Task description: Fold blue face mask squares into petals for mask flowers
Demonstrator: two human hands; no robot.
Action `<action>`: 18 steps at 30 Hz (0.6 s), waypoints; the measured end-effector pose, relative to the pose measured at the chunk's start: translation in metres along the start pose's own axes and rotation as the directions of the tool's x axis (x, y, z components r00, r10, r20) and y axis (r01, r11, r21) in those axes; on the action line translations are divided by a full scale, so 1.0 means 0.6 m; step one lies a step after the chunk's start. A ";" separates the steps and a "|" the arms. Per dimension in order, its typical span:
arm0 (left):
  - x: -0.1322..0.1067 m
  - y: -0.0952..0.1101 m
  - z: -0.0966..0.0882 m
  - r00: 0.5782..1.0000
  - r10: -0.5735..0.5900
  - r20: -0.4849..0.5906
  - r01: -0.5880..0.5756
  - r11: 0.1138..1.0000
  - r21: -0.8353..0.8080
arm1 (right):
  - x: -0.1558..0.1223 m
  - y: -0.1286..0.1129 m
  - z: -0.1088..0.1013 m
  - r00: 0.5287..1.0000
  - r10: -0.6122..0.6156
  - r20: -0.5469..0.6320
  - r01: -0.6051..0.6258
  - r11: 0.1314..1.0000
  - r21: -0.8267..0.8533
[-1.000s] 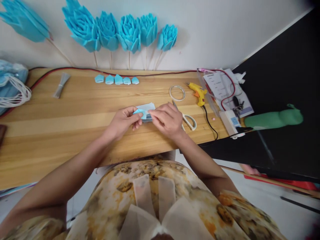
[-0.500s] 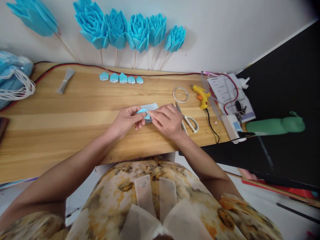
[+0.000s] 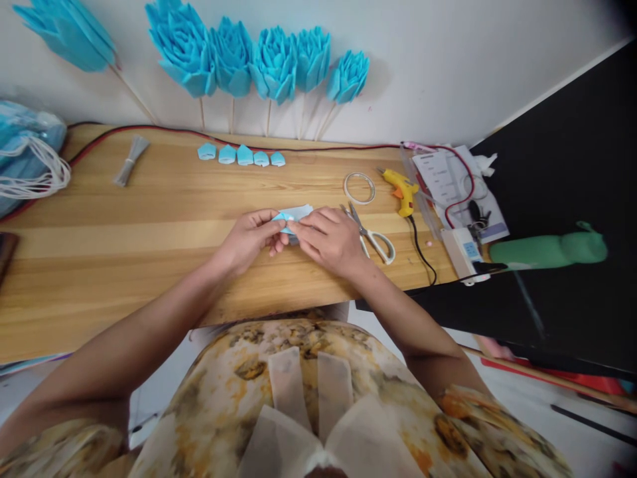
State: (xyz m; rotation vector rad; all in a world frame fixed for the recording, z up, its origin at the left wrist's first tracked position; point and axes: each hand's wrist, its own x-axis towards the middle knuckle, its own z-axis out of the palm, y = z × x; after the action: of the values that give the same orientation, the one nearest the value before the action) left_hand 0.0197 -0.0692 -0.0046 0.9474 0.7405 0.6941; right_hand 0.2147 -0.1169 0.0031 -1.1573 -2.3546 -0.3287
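Between my hands is a small folded piece of light blue paper (image 3: 283, 218). My left hand (image 3: 252, 238) pinches its left side between thumb and fingers. My right hand (image 3: 332, 239) is closed on its right edge, fingertips close to my left thumb; the fingers partly cover the piece. Just behind and under it lies a pale sheet or stack (image 3: 300, 211), mostly hidden by my hands. White-handled scissors (image 3: 379, 245) lie beside my right hand, blades partly apart. Farther back sits a row of several folded light blue pieces (image 3: 245, 155).
Several blue flowers on sticks (image 3: 275, 63) lean on the wall. To the right are a tape roll (image 3: 359, 174), a yellow glue gun (image 3: 401, 192), papers (image 3: 442, 174), a power strip (image 3: 464, 255) and a green bottle (image 3: 545, 251). A tied wire bundle (image 3: 131, 161) lies left.
My right hand has shifted slightly left, its fingertips closer to my left thumb on the blue piece. More of the scissors shows. The other things stay where they were.
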 end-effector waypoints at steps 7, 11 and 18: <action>-0.001 0.008 0.001 1.000 0.019 -0.011 -0.016 0.975 0.222 | 0.024 0.012 -0.033 0.971 0.229 0.073 -0.240 0.912 0.333; -0.003 0.009 0.004 0.998 0.058 -0.010 -0.051 0.940 0.338 | 0.035 0.016 -0.032 0.918 0.305 0.254 -0.397 0.738 0.546; 0.002 0.005 -0.004 0.983 0.169 -0.070 -0.143 0.948 0.283 | 0.041 0.008 0.004 0.865 0.421 0.273 -0.486 0.563 0.669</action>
State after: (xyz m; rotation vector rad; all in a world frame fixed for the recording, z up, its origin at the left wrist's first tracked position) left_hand 0.0181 -0.0660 -0.0031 1.2464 0.8674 0.7911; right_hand 0.2049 -0.0963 0.0143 -1.2907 -1.8155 0.7953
